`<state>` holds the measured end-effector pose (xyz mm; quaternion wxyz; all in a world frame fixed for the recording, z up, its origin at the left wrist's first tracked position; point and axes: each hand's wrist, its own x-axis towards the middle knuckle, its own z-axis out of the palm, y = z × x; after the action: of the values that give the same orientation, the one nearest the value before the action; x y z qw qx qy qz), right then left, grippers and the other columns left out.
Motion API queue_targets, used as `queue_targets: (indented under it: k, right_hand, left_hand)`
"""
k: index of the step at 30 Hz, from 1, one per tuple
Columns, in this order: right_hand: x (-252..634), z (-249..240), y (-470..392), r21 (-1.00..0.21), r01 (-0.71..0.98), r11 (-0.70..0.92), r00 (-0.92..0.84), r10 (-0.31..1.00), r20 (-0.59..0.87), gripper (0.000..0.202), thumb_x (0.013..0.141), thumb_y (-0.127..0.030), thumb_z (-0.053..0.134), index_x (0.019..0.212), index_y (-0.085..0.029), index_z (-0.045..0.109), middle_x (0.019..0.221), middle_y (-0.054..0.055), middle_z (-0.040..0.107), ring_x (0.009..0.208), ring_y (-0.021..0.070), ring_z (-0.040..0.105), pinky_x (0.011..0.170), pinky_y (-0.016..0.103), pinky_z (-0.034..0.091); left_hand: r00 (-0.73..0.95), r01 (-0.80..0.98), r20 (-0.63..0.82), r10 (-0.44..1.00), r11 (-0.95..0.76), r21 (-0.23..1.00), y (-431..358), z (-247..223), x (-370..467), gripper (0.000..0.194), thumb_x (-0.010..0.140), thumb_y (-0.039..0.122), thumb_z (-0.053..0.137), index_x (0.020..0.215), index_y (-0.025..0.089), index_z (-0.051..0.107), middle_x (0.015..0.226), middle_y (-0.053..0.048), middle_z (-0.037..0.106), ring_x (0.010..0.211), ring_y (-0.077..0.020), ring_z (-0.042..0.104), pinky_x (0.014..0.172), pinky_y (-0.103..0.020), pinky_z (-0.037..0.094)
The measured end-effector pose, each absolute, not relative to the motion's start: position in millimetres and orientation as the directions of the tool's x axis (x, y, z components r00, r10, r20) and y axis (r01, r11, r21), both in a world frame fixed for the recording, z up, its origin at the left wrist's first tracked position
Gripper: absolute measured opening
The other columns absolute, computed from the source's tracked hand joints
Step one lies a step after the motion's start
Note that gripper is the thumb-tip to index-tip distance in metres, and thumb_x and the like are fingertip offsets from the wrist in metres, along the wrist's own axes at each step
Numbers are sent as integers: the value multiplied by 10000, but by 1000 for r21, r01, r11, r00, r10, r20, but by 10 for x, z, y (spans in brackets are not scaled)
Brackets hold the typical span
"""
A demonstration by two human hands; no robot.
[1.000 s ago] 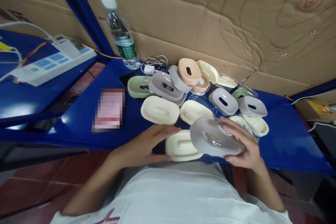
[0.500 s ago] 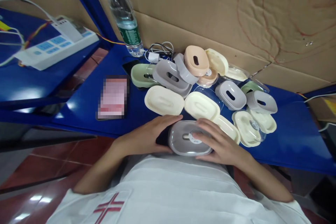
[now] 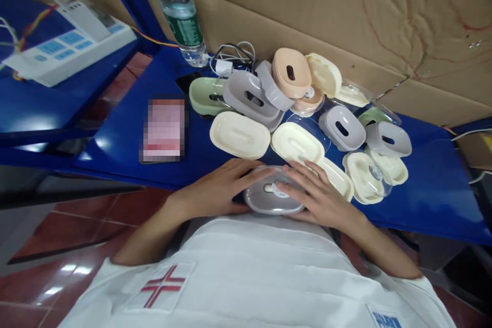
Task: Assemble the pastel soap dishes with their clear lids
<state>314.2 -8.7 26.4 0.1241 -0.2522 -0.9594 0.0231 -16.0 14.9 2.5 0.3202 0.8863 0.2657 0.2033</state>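
A grey oval soap box (image 3: 257, 203) with a clear cover and a round white sticker lies at the table's front edge, against the white shirt. My left hand (image 3: 221, 187) grips its left end, with fingers reaching over the top. Around its right end is my right hand (image 3: 317, 192), fingers spread across the cover near the sticker. Just beyond lie cream oval trays, one at the left (image 3: 240, 135) and one in the middle (image 3: 297, 143). Another cream tray (image 3: 337, 178) is partly behind my right hand.
Grey (image 3: 342, 128), green (image 3: 205, 95) and peach (image 3: 291, 73) soap boxes crowd the blue table (image 3: 119, 148). A water bottle (image 3: 184, 25), cables and a pixelated flat object (image 3: 164, 129) lie beyond and left. A power strip (image 3: 69, 51) sits further left; cardboard stands behind.
My left hand's fingers have moved over the top of the grey box. The whole view has shifted slightly, with the table items appearing a little higher.
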Motion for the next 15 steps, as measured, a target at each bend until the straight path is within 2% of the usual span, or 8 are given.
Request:
queue_targets:
  k: [4, 7, 9, 11, 13, 15]
  right_hand:
    - [3154, 318, -102, -138, 413, 900, -831, 435, 347, 692, 975, -413, 800, 1586, -211, 545, 1675, 185, 503, 1638, 411, 350, 1247, 661, 452]
    - [3165, 404, -128, -126, 381, 916, -828, 399, 394, 657, 960, -329, 816, 1569, -260, 579, 1662, 138, 529, 1613, 421, 391, 1172, 630, 558]
    - [3231, 515, -135, -108, 401, 910, -803, 406, 437, 640, 977, -305, 791, 1580, -285, 577, 1675, 118, 515, 1582, 421, 440, 1155, 642, 577]
    - [3421, 685, -111, -46, 463, 885, -746, 417, 519, 699, 973, -319, 794, 1623, -315, 539, 1692, 98, 494, 1537, 426, 496, 1163, 677, 558]
    - [3787, 887, -43, 57, 604, 795, -645, 446, 620, 858, 905, -394, 872, 1667, -366, 480, 1685, 77, 504, 1481, 427, 552, 1175, 689, 530]
    - [4325, 1055, 72, 120, 825, 552, -459, 532, 711, 1003, 774, -555, 959, 1651, -403, 497, 1650, 86, 546, 1456, 440, 572, 1189, 665, 495]
  left_hand:
    - [750, 273, 248, 613, -629, 728, 140, 34, -194, 1002, 925, 404, 862, 1732, 439, 269, 1650, -110, 524, 1499, -346, 545, 1208, -528, 530]
    - [718, 207, 346, 604, -660, 722, 147, 18, -218, 1020, 934, 397, 860, 1737, 452, 233, 1680, -125, 493, 1517, -354, 536, 1210, -552, 534]
    - [650, 169, 442, 618, -685, 709, 153, 6, -228, 1089, 918, 389, 881, 1748, 433, 177, 1677, -154, 487, 1495, -355, 558, 1190, -557, 551]
    - [552, 199, 532, 643, -721, 664, 154, 3, -228, 1097, 905, 374, 893, 1749, 390, 193, 1625, -174, 530, 1451, -343, 589, 1159, -536, 571]
    - [482, 316, 584, 653, -752, 579, 151, 11, -213, 1026, 919, 335, 881, 1734, 350, 258, 1557, -176, 577, 1424, -330, 596, 1155, -518, 559]
    - [467, 450, 592, 657, -752, 481, 147, 20, -184, 963, 944, 308, 855, 1721, 320, 287, 1546, -187, 576, 1443, -342, 567, 1177, -539, 517]
